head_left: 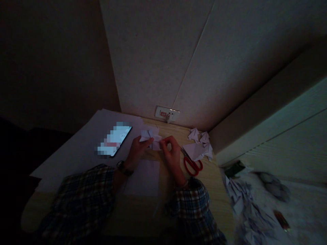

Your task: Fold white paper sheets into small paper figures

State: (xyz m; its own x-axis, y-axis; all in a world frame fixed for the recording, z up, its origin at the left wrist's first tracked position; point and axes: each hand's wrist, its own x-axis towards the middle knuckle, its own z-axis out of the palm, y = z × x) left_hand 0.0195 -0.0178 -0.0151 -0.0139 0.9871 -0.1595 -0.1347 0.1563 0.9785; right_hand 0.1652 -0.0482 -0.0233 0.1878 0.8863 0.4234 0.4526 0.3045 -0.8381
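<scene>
Between my two hands is a small piece of folded white paper [146,135], held just above the tabletop. My left hand [138,148], with a dark watch on its wrist, grips the paper with the thumb on top. At the paper's right end, my right hand [170,149] pinches the edge between thumb and forefinger. More white paper lies under and behind the fold. Nearer my body, a square white sheet [144,178] rests flat on the table. Red-handled scissors [192,165] lie right of my right hand, their blades partly under a paper piece [195,150].
A lit phone [116,139] lies on large white sheets [84,153] at the left. Folded paper shapes [204,137] sit at the table's back right corner. A wall socket [167,113] holds a plug. Many paper pieces [247,211] are heaped below the table's right edge.
</scene>
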